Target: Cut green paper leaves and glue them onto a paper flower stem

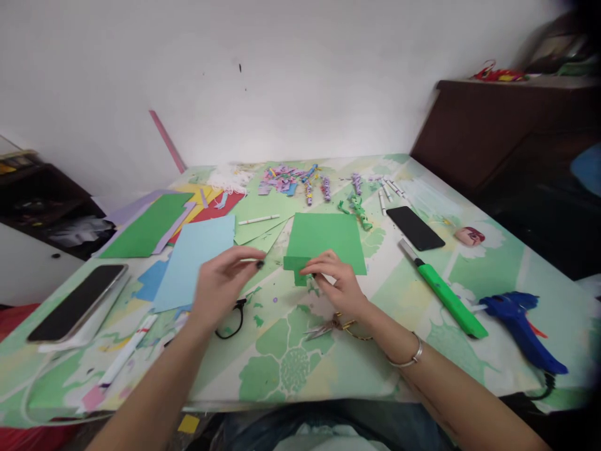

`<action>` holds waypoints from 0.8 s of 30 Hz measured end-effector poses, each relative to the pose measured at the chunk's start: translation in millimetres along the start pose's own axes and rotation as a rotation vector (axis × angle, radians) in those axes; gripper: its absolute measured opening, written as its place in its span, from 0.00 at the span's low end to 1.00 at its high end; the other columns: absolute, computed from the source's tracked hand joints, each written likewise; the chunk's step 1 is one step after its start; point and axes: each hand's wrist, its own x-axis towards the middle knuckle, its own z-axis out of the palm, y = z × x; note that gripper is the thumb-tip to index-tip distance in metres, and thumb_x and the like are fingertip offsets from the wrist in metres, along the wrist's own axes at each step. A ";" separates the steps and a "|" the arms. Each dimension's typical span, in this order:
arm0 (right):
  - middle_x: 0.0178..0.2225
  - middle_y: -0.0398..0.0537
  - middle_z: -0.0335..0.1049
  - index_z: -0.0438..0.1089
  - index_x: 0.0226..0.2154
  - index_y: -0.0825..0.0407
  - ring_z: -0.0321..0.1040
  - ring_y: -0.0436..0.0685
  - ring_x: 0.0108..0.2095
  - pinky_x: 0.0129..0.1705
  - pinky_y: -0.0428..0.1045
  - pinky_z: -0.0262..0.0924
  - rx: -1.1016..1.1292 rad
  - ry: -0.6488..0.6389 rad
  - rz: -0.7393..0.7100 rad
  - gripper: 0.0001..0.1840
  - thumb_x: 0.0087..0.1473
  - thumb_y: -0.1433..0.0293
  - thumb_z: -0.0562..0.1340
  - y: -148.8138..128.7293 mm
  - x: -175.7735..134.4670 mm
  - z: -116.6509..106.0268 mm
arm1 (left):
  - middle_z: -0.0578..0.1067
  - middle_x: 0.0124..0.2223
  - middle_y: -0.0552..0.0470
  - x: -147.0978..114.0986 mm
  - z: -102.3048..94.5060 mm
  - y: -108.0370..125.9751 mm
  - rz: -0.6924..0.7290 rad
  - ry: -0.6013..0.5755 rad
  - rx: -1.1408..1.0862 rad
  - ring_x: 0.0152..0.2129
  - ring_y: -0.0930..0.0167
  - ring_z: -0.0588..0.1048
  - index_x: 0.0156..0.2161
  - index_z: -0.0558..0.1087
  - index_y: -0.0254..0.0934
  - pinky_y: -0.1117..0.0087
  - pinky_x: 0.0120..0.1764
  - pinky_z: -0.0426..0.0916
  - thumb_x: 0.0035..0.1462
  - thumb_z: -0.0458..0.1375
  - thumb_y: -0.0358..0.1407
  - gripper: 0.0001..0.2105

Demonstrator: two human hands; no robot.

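Right hand [339, 283] at the near edge of the green paper [325, 235], left hand [230, 272] free beside it.
The left hand is empty, its thumb and finger slightly apart; the right fingertips touch the paper, but I cannot tell if they grip it. The paper lies at the middle of the desk [399, 294], with scissors [325, 329] nearer the person, light blue paper [196, 254] to the left, and a green cutter [449, 299] and a blue glue gun [519, 332] to the right.

It looks like a room at home: flowered cloth [263, 379] over the table [206, 406], a dark cabinet [488, 116] beyond its right edge, cluttered shelves [40, 205] beyond the left, pale wall [300, 81] behind.
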 end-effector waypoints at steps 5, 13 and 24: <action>0.37 0.51 0.73 0.74 0.35 0.48 0.63 0.58 0.39 0.43 0.57 0.60 -0.018 0.112 -0.063 0.15 0.54 0.78 0.53 2.3 0.6 -7.3 | 0.76 0.48 0.48 23.5 53.5 -9.8 0.220 -0.146 0.201 0.48 0.66 0.71 0.35 0.76 0.40 0.63 0.55 0.60 0.54 0.53 0.25 0.11; 0.34 0.48 0.73 0.76 0.33 0.48 0.66 0.57 0.39 0.43 0.54 0.60 0.299 0.193 0.223 0.12 0.49 0.78 0.60 6.5 0.0 -9.8 | 0.77 0.37 0.50 10.8 75.1 -24.4 0.097 -0.135 -0.114 0.36 0.71 0.76 0.36 0.74 0.38 0.71 0.40 0.71 0.54 0.57 0.27 0.06; 0.34 0.46 0.73 0.75 0.33 0.48 0.66 0.54 0.36 0.41 0.51 0.60 0.477 0.194 0.456 0.09 0.45 0.74 0.65 1.8 -3.1 -6.6 | 0.78 0.34 0.51 7.9 67.3 -26.7 0.197 -0.134 -0.020 0.34 0.72 0.76 0.33 0.79 0.40 0.74 0.38 0.70 0.51 0.61 0.24 0.09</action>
